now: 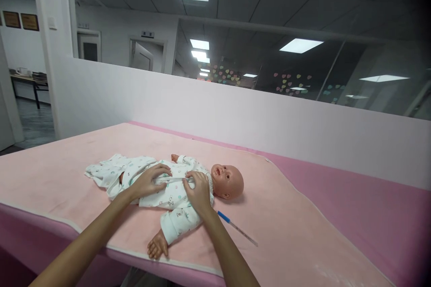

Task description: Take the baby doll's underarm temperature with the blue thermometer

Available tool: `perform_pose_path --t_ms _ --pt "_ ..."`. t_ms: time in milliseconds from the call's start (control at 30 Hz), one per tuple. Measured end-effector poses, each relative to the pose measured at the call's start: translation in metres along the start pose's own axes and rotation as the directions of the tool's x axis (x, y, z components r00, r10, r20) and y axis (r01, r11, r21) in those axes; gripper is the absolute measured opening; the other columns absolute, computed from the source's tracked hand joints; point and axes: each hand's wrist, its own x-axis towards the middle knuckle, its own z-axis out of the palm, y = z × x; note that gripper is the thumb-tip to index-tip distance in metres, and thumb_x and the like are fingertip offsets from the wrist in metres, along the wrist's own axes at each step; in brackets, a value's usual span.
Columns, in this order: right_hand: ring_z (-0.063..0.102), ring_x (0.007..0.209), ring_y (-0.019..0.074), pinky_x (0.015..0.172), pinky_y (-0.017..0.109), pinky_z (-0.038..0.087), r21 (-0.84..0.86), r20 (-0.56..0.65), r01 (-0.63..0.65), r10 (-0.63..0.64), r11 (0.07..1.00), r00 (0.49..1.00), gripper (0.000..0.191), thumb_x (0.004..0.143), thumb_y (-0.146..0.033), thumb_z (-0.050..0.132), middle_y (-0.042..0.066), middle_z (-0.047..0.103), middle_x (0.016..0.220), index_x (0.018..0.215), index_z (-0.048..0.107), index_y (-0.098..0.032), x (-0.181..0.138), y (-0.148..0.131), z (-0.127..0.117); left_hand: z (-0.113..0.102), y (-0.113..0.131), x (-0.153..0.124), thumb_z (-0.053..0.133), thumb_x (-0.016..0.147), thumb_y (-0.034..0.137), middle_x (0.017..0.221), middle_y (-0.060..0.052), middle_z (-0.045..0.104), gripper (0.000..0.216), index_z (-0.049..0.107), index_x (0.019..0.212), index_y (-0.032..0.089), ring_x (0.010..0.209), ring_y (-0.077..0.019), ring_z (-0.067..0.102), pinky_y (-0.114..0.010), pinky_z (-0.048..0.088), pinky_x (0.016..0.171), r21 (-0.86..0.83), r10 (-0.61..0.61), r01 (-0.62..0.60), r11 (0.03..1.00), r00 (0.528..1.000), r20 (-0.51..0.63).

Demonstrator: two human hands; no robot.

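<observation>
A baby doll (229,181) lies on its back, head to the right. It wears a white printed baby top (164,197) and matching trousers (111,172). My left hand (151,181) rests over the doll's belly, thumb and fingers apart with fabric visible between them. At the chest, my right hand (198,190) has its thumb and fingers bent around a fold of the top. A pale strip of cloth runs along the front between both hands. The doll's near arm reaches toward the table edge, and its far hand shows beyond the top.
A thin clear stick with a blue end (224,216), perhaps a thermometer, lies beside my right forearm. The pink padded mat (286,233) covers the table, with its piped edge close to me. Behind stands a low white wall (235,112) under glass.
</observation>
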Motion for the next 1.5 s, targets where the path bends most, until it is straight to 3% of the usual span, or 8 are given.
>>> perform_pose_path --t_ms 300,500,567,700,933,1500 --pt "0.053 0.077 0.0182 0.076 0.031 0.035 -0.057 -0.007 -0.060 0.059 0.997 0.998 0.005 0.072 -0.017 0.051 0.001 0.062 0.075 0.071 0.054 -0.020 0.001 0.000 0.003 0.007 0.006 -0.003 0.047 0.079 0.028 0.111 -0.003 0.054 0.026 0.061 0.100 0.026 0.097 -0.0209 0.053 -0.032 0.042 0.085 0.193 0.052 -0.038 0.980 0.996 -0.067" --pt "0.051 0.096 0.0188 0.089 0.035 0.030 -0.119 0.053 0.099 -0.093 0.988 0.994 0.023 0.073 -0.009 0.046 0.003 0.061 0.099 0.089 0.057 -0.021 0.002 -0.006 0.001 0.010 0.007 -0.004 0.045 0.083 0.030 0.111 -0.003 0.055 0.027 0.059 0.106 0.028 0.095 -0.0197 0.054 -0.032 0.042 0.084 0.269 0.093 -0.068 0.961 0.992 -0.082" --pt "0.049 0.102 0.0191 0.095 0.038 0.025 -0.128 0.072 0.144 -0.135 0.981 0.988 0.019 0.076 -0.012 0.047 0.003 0.060 0.104 0.087 0.058 -0.022 0.002 -0.009 0.002 0.011 0.005 -0.004 0.045 0.084 0.032 0.111 -0.003 0.055 0.026 0.060 0.104 0.027 0.096 -0.0196 0.054 -0.033 0.041 0.084 0.292 0.111 -0.081 0.953 0.990 -0.087" --pt "0.051 0.096 0.0187 0.093 0.036 0.027 -0.123 0.066 0.114 -0.106 0.986 0.992 0.004 0.078 -0.023 0.054 0.003 0.062 0.096 0.077 0.056 -0.021 0.002 -0.011 0.004 0.013 0.002 -0.004 0.044 0.085 0.032 0.109 -0.004 0.056 0.024 0.060 0.102 0.026 0.096 -0.0196 0.054 -0.033 0.042 0.084 0.319 0.139 -0.104 0.942 0.986 -0.090" --pt "0.051 0.083 0.0169 0.082 0.031 0.033 -0.142 0.045 0.074 -0.068 0.987 0.997 0.005 0.077 -0.019 0.053 0.001 0.060 0.081 0.073 0.050 -0.021 0.002 -0.008 0.007 0.014 0.003 -0.003 0.045 0.084 0.031 0.106 -0.004 0.057 0.023 0.060 0.100 0.025 0.096 -0.0193 0.054 -0.033 0.043 0.082 0.319 0.143 -0.106 0.942 0.985 -0.096" --pt "0.050 0.076 0.0161 0.077 0.030 0.033 -0.178 0.036 0.074 -0.069 0.981 0.997 0.005 0.076 -0.019 0.052 0.000 0.056 0.072 0.072 0.049 -0.020 0.001 -0.006 0.010 0.016 0.013 -0.003 0.040 0.083 0.021 0.095 -0.004 0.058 0.015 0.053 0.091 0.020 0.087 -0.0173 0.053 -0.030 0.042 0.076 0.245 0.096 -0.076 0.967 0.993 -0.071"
